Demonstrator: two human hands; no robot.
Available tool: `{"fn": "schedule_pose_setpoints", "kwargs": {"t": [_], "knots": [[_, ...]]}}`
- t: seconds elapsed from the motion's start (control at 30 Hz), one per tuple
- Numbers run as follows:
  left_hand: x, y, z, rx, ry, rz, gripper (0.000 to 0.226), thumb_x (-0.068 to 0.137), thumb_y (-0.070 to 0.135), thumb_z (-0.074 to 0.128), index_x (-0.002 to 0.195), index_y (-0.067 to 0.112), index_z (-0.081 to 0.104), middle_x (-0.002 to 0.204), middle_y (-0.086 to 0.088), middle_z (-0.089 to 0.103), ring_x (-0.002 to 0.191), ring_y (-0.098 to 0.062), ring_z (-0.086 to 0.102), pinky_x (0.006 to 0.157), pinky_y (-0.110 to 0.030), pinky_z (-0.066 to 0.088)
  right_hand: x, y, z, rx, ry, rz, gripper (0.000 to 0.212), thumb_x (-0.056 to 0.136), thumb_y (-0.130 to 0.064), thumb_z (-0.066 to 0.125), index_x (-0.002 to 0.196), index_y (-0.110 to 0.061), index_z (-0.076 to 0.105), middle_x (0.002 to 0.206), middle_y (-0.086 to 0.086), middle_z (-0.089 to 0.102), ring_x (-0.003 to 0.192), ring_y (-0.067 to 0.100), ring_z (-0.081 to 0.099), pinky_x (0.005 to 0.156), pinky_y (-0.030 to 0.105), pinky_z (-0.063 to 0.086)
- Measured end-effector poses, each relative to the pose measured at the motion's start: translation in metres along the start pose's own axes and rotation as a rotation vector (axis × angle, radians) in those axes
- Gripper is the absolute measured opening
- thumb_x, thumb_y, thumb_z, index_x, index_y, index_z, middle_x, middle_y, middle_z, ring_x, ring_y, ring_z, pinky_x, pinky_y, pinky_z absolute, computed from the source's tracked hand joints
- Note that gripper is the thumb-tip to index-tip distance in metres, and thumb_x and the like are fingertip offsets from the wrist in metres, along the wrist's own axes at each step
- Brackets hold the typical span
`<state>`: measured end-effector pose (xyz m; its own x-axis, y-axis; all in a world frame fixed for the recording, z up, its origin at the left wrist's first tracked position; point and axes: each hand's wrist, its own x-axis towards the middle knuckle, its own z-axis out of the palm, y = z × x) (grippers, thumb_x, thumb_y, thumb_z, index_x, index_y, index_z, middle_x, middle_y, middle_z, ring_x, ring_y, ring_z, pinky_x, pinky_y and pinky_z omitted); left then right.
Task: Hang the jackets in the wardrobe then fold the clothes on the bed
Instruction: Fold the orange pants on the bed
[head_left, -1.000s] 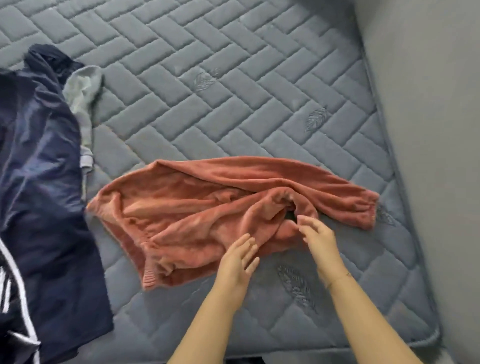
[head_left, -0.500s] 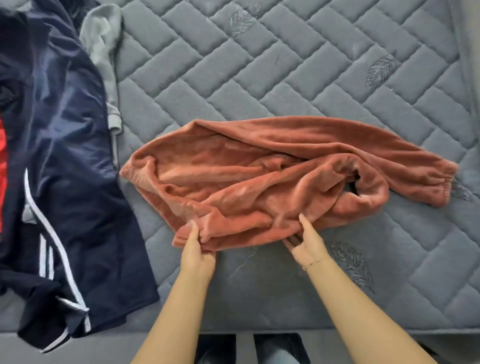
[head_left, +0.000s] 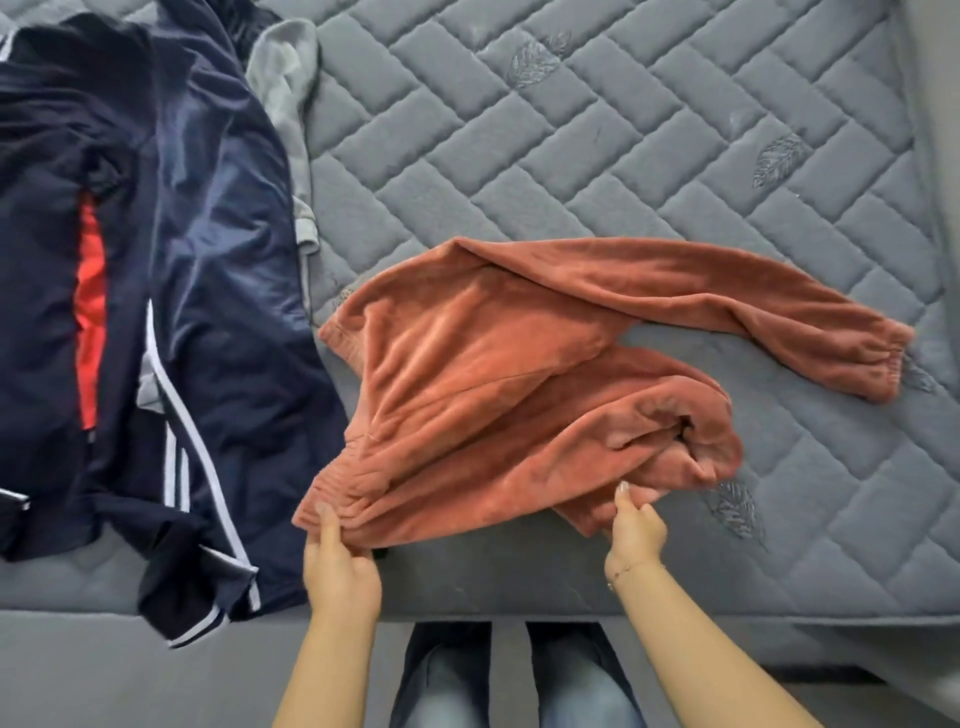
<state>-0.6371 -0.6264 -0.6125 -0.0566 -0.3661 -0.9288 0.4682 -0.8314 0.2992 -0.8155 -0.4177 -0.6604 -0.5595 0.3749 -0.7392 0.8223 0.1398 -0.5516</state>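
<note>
While both hands pinch its near edge, left hand (head_left: 340, 564) at the waistband, right hand (head_left: 635, 530) by the crumpled leg, rust fleece pants (head_left: 498, 405) lie on the grey bed (head_left: 675, 171); navy jacket (head_left: 208, 291) just left.

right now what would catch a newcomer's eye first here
The rust-orange fleece garment lies rumpled in the middle of the grey quilted mattress, its near edge pinched by the left hand and the right hand. To the left lies a shiny navy jacket with white stripes and a red panel.
</note>
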Motion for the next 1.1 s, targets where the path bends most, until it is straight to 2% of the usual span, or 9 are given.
{"fn": "schedule_pose_setpoints", "kwargs": {"t": [0.03, 0.1, 0.23, 0.37, 0.53, 0.67, 0.93, 1.0, 1.1], "knots": [[0.011, -0.003, -0.001, 0.002, 0.043, -0.012, 0.038, 0.104, 0.015, 0.046, 0.141, 0.005, 0.048, 0.141, -0.014, 0.053, 0.101, 0.011, 0.056, 0.095, -0.011, 0.04, -0.003, 0.004, -0.003, -0.005, 0.031, 0.031, 0.042, 0.099, -0.032, 0.054, 0.122, 0.003, 0.056, 0.124, 0.011, 0.059, 0.117, 0.03, 0.055, 0.104, 0.043, 0.043], [0.011, -0.017, 0.005, 0.282, 0.026, -0.06, 0.035, 0.103, 0.026, 0.048, 0.134, 0.012, 0.053, 0.141, -0.003, 0.055, 0.117, -0.008, 0.055, 0.104, -0.024, 0.039, -0.006, 0.01, -0.01, -0.003, 0.047, 0.028, 0.051, 0.102, -0.033, 0.047, 0.14, 0.0, 0.043, 0.14, 0.013, 0.05, 0.126, 0.032, 0.049, 0.106, 0.043, 0.041], [0.001, -0.072, 0.008, 0.542, 0.073, -0.168, 0.048, 0.096, 0.033, 0.061, 0.139, 0.016, 0.049, 0.148, -0.002, 0.046, 0.14, -0.018, 0.037, 0.115, -0.039, 0.027, 0.001, 0.006, -0.026, -0.036, 0.044, -0.082, 0.037, 0.104, -0.024, 0.043, 0.133, -0.001, 0.044, 0.135, 0.015, 0.051, 0.114, 0.024, 0.051, 0.096, 0.034, 0.041], [-0.019, -0.13, 0.014, 0.562, 0.055, -0.254, 0.052, 0.092, 0.029, 0.067, 0.138, 0.012, 0.049, 0.151, -0.011, 0.042, 0.14, -0.021, 0.039, 0.114, -0.041, 0.033, 0.033, -0.009, -0.065, -0.068, 0.098, -0.166, 0.03, 0.104, -0.017, 0.042, 0.128, -0.002, 0.052, 0.13, 0.016, 0.056, 0.119, 0.03, 0.053, 0.102, 0.039, 0.041], [-0.046, -0.207, 0.038, 0.521, -0.002, -0.263, 0.051, 0.094, 0.024, 0.064, 0.14, 0.012, 0.047, 0.152, -0.013, 0.039, 0.141, -0.022, 0.039, 0.115, -0.041, 0.033, 0.095, -0.052, -0.159, -0.24, 0.095, -0.342, 0.024, 0.1, -0.019, 0.05, 0.114, -0.005, 0.063, 0.116, 0.017, 0.066, 0.109, 0.035, 0.059, 0.098, 0.048, 0.046], [-0.072, -0.289, 0.056, 0.468, -0.057, -0.314, 0.049, 0.095, 0.024, 0.063, 0.14, 0.013, 0.047, 0.147, -0.013, 0.046, 0.137, -0.022, 0.044, 0.11, -0.039, 0.038, 0.15, -0.123, -0.25, -0.493, 0.09, -0.638, 0.015, 0.096, -0.009, 0.054, 0.103, -0.005, 0.066, 0.107, 0.022, 0.067, 0.098, 0.037, 0.06, 0.087, 0.045, 0.047], [-0.121, -0.406, 0.082, 0.478, -0.183, -0.357, 0.046, 0.096, 0.024, 0.061, 0.139, 0.013, 0.048, 0.143, -0.014, 0.051, 0.132, -0.025, 0.049, 0.1, -0.04, 0.045, 0.215, -0.277, -0.342, -0.813, 0.239, -1.24, 0.039, 0.079, 0.005, 0.055, 0.11, -0.011, 0.07, 0.119, 0.013, 0.067, 0.109, 0.037, 0.06, 0.095, 0.045, 0.039], [-0.121, -0.416, 0.081, 0.491, -0.176, -0.342, 0.044, 0.096, 0.023, 0.061, 0.137, 0.013, 0.049, 0.143, -0.014, 0.051, 0.131, -0.026, 0.05, 0.099, -0.039, 0.045, 0.23, -0.288, -0.34, -0.899, 0.215, -1.212, 0.051, 0.081, 0.005, 0.059, 0.131, -0.009, 0.059, 0.139, 0.016, 0.053, 0.131, 0.035, 0.046, 0.11, 0.045, 0.029], [-0.11, -0.42, 0.075, 0.527, -0.129, -0.298, 0.037, 0.096, 0.023, 0.061, 0.13, 0.012, 0.051, 0.142, -0.013, 0.052, 0.131, -0.025, 0.05, 0.098, -0.038, 0.045, 0.247, -0.268, -0.328, -0.913, -0.017, -1.032, 0.065, 0.085, 0.005, 0.061, 0.146, -0.006, 0.041, 0.155, 0.019, 0.031, 0.145, 0.032, 0.026, 0.119, 0.039, 0.019]]}}
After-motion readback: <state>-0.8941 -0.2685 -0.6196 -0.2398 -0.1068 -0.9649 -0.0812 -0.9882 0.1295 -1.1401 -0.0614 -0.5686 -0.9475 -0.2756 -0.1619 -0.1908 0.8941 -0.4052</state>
